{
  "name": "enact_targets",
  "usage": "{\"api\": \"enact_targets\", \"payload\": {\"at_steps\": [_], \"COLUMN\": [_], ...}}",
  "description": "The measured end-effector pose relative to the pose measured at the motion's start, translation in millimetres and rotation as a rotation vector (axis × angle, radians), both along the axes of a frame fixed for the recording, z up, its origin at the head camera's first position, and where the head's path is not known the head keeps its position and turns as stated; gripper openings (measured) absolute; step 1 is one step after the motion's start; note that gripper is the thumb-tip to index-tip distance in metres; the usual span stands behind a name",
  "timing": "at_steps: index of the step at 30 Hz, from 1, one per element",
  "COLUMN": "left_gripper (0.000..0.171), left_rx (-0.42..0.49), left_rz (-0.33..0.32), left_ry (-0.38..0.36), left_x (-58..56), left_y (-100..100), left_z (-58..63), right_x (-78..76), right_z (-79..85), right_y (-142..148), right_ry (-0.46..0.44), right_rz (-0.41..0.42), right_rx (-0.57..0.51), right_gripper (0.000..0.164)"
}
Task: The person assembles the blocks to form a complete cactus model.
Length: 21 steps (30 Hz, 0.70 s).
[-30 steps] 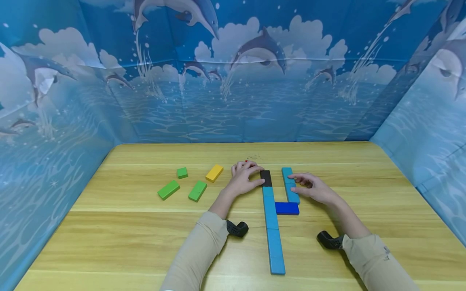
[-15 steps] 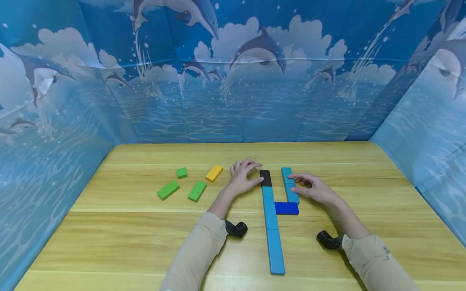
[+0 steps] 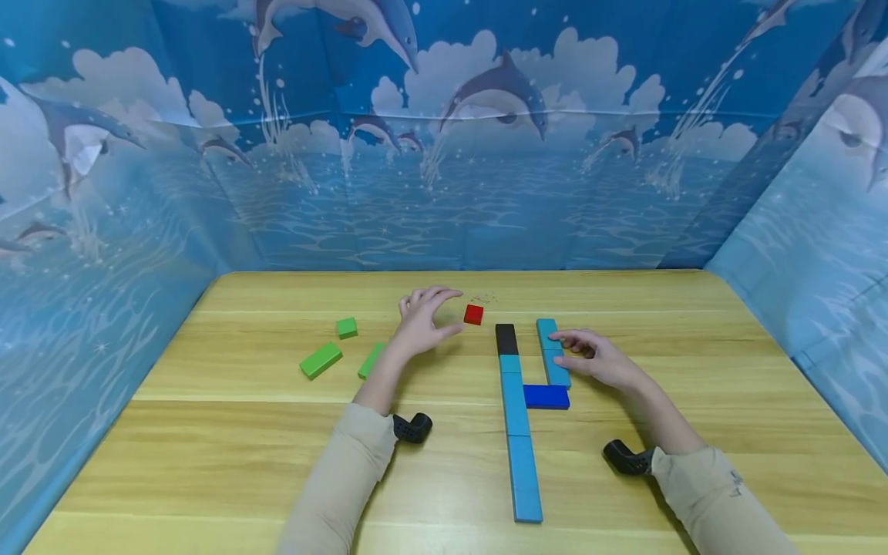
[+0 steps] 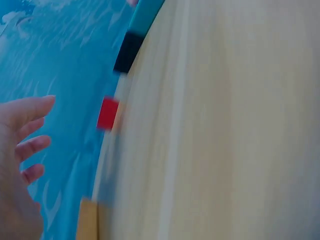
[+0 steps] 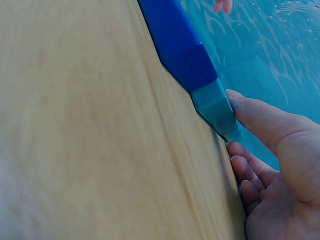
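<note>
My left hand hovers with fingers spread and nothing held, a little left of a small red block. In the left wrist view, the red block sits beyond the fingertips. A black block caps a long row of light blue blocks. From that row's right side a dark blue block juts out, meeting a shorter light blue row. My right hand rests its thumb and fingertips against this shorter row's right side. The right wrist view shows the thumb touching a light blue block.
Two long green blocks and a small green block lie on the left of the wooden table. A yellow block is hidden by the left hand in the head view. A dolphin-print curtain borders the table.
My left hand has let go of the black block and moved left, uncovering the red block and covering the yellow one. The right hand stays where it was.
</note>
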<state>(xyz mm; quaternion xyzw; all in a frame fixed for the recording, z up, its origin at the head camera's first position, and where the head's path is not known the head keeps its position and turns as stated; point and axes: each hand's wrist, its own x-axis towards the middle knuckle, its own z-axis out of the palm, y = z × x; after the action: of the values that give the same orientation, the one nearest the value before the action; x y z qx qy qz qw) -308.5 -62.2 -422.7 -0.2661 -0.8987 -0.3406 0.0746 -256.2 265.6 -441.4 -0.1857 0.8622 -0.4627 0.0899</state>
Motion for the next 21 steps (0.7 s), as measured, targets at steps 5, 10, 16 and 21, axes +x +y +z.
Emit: {"api": "enact_targets", "payload": {"at_steps": [5, 10, 16, 21], "left_gripper": [0.058, 0.063, 0.067, 0.071], "left_rx": [-0.04, -0.076, -0.064, -0.075], "left_rz": [-0.016, -0.022, -0.026, -0.022], "left_ry": [-0.075, -0.165, -0.275, -0.315], "left_x": [-2.3, -5.7, -7.9, -6.8], "left_y": [-33, -64, -87, -90], "left_z": [3.1, 0.9, -3.5, -3.7], "right_x": [-0.3, -0.7, -1.3, -1.8], "right_z": [0.1, 0.0, -0.8, -0.6], "right_y": [-1, -1, 0, 0], "right_ry": [-0.007, -0.016, -0.008, -0.003], "right_rz": [-0.005, -0.007, -0.007, -0.004], "right_rx": [0.003, 0.003, 0.006, 0.009], "right_gripper": [0.043, 0.044, 0.043, 0.043]}}
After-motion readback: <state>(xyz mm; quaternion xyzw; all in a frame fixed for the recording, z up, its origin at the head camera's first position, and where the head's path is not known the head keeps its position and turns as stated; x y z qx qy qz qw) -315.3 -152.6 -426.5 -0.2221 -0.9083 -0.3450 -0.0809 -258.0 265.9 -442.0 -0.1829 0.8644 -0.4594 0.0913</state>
